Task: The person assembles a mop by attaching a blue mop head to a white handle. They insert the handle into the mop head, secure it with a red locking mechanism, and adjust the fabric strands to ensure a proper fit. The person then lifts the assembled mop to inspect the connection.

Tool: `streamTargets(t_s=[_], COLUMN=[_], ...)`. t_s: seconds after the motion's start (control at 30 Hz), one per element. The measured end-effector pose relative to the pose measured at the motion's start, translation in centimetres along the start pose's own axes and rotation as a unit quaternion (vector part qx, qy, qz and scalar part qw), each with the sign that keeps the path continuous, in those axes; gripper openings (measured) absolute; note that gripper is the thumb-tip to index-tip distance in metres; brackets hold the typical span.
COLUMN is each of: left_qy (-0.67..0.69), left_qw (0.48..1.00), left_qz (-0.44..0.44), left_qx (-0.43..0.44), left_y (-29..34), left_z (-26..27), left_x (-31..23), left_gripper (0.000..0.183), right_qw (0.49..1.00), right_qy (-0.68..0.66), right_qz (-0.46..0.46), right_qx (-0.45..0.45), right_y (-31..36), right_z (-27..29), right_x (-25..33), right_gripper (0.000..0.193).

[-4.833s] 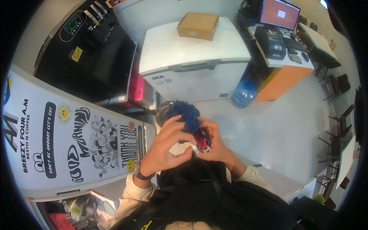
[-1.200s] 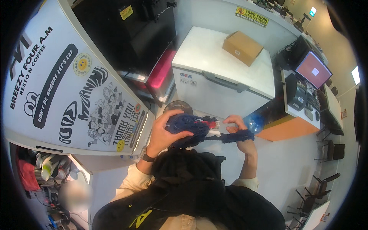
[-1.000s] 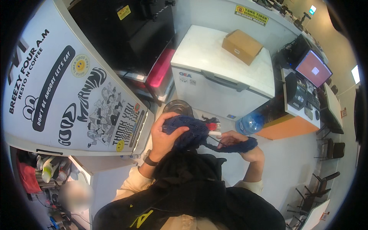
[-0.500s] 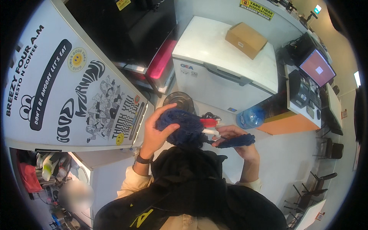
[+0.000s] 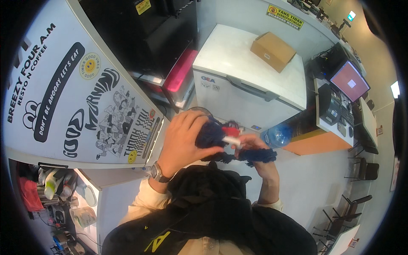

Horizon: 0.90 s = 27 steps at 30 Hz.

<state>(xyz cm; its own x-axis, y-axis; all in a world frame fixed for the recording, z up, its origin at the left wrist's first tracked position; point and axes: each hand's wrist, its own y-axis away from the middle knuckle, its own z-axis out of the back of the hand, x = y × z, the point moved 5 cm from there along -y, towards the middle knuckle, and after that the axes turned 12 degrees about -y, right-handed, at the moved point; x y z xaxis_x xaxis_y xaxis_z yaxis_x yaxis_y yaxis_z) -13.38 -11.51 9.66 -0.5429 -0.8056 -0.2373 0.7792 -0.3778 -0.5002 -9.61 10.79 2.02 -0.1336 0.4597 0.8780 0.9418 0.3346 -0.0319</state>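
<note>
A bundle of dark blue yarn strands, which looks like a string mop head [image 5: 209, 137], is held in front of my chest between both hands. My left hand [image 5: 183, 134] wraps over its left side with the back of the hand up and the thumb pressed along the near side. A red plastic piece [image 5: 230, 131] and a white plastic piece [image 5: 231, 140] stick out of the yarn's right side. My right hand [image 5: 254, 143] closes round the strands at the right, with fingers by the white piece. A flap of yarn [image 5: 260, 155] hangs over its palm.
A white chest freezer [image 5: 238, 95] with a cardboard box [image 5: 273, 51] on its lid stands ahead. Right of it are a large blue water bottle [image 5: 278, 136] and a desk with a monitor [image 5: 350, 80]. A white cabinet panel [image 5: 85, 106] with printed graphics rises close on my left.
My left hand has moved right and rolled over the yarn, so its back faces up. My right hand has shifted slightly left, and the red and white pieces have tilted.
</note>
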Motion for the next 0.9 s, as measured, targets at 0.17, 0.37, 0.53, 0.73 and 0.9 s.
streamTargets(t_s=[0.17,0.37,0.53,0.73,0.9], left_qy=[0.02,0.047,0.142,0.39,0.669], left_qw=[1.0,0.999,0.988,0.914,0.727], left_qz=[-0.001,0.002,0.055,0.107,0.15], left_qx=[-0.02,-0.027,0.006,0.04,-0.038], left_y=[-0.2,-0.1,-0.3,0.1,1.8], left_z=[-1.4,-1.4,-1.7,-2.6,-4.9], left_x=[1.4,1.2,2.0,2.8,4.3], left_gripper=[0.051,0.046,0.039,0.036,0.041], right_qw=[0.983,0.961,0.971,0.94,0.968], right_qy=[-0.18,-0.247,-0.109,0.314,0.196], right_qz=[0.038,-0.07,-0.184,-0.133,0.119], right_qx=[0.006,-0.106,-0.11,-0.01,-0.103], right_y=[1.7,6.5,6.7,3.5,-0.4], right_z=[1.5,5.1,6.5,4.8,3.0], right_x=[-3.0,-12.1,-10.5,-1.2,0.2], right_gripper=[0.041,0.048,0.041,0.04,0.07])
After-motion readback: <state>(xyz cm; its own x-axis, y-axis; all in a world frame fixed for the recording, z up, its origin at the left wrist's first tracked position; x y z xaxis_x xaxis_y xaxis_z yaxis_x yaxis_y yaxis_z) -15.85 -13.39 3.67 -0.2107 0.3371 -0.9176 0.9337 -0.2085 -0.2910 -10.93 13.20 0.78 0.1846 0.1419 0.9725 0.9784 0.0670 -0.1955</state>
